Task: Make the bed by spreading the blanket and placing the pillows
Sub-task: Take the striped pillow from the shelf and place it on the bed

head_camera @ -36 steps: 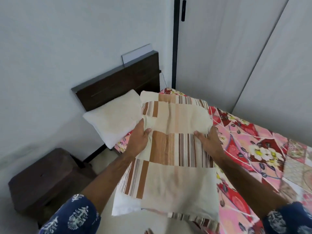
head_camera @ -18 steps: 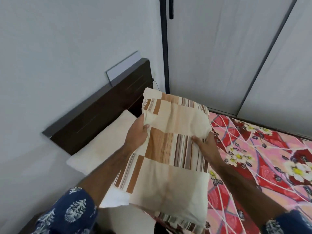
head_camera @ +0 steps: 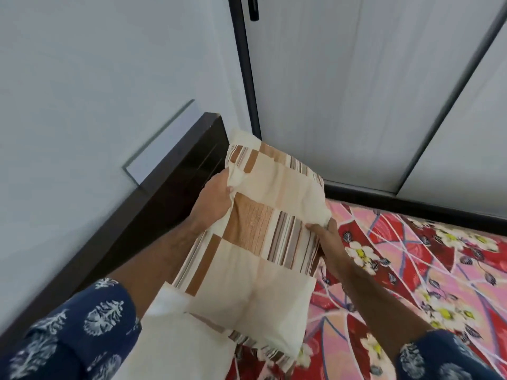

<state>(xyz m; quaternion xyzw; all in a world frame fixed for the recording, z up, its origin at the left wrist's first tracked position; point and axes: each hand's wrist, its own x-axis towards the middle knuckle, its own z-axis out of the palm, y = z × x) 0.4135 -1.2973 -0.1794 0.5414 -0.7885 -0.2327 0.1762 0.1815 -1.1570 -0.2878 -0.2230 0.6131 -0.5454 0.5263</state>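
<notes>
I hold a cream pillow with brown patches and stripes (head_camera: 260, 242) in both hands, lifted above the bed near the headboard. My left hand (head_camera: 212, 202) grips its left edge and my right hand (head_camera: 327, 242) grips its right edge. A plain cream pillow (head_camera: 178, 349) lies under it at the bottom, mostly hidden by my left arm and the striped pillow. The red and pink floral blanket (head_camera: 411, 270) covers the mattress to the right.
A dark wooden headboard (head_camera: 164, 198) runs along the grey wall on the left. Pale sliding wardrobe doors (head_camera: 343, 91) with black frames stand close behind the bed's far side.
The view has swung right and closer to the headboard. The striped pillow has travelled with my hands toward the far corner. The plain pillow has dropped low in view and the bedside table is gone from sight.
</notes>
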